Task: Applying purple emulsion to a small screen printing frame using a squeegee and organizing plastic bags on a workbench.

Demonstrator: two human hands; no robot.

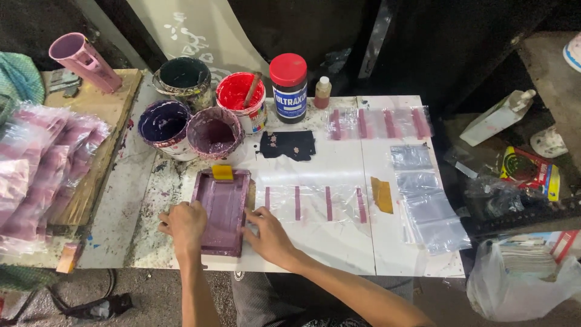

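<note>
A small purple-stained printing frame lies flat on the white table, with a yellow squeegee resting at its far end. My left hand presses on the frame's left edge. On the frame's right edge, near the front corner, rests my right hand. Just right of the frame lie clear plastic bags with purple printed bars.
Paint pots stand at the back: dark green, red with a stick, dark purple, mauve. Beside them stand a red-lidded jar and a small bottle. More printed bags, blank bags, a pink bag pile.
</note>
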